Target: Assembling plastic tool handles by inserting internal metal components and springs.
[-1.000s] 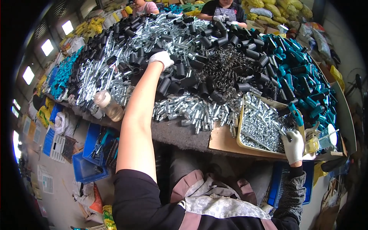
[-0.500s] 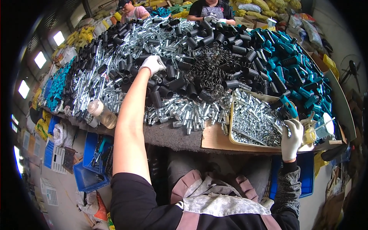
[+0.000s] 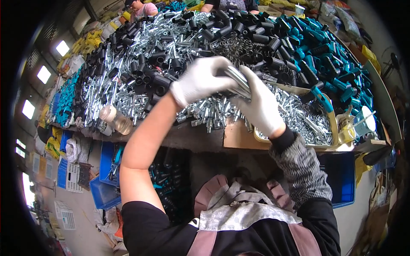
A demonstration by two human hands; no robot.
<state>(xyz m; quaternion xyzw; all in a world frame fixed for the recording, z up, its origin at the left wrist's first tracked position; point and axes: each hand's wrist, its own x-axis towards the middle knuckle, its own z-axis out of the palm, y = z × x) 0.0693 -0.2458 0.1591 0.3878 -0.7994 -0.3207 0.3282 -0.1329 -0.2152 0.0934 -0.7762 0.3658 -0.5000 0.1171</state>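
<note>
My gloved left hand (image 3: pixel 200 81) and gloved right hand (image 3: pixel 264 109) meet above the middle of the pile. Between them are shiny metal rods or tubes (image 3: pixel 238 81), tilted, with the fingers of both hands closed on them. Blur and the gloves hide how many there are. Beneath my hands lie silver metal fittings (image 3: pixel 209 113). Black plastic sleeves (image 3: pixel 160 81) surround my left wrist, and dark coil springs (image 3: pixel 232 47) are heaped just beyond my hands.
A shallow tray (image 3: pixel 335 128) of small metal parts sits at the right, with teal handles (image 3: pixel 337 81) heaped behind it. A cup (image 3: pixel 363 119) stands at the right edge, a capped bottle (image 3: pixel 117 121) at the left. Two people (image 3: pixel 230 5) (image 3: pixel 143 9) sit across the table.
My left hand has come back from the black sleeves toward the middle. My right hand has risen leftward from beside the tray to meet it. Metal rods or tubes now show between them.
</note>
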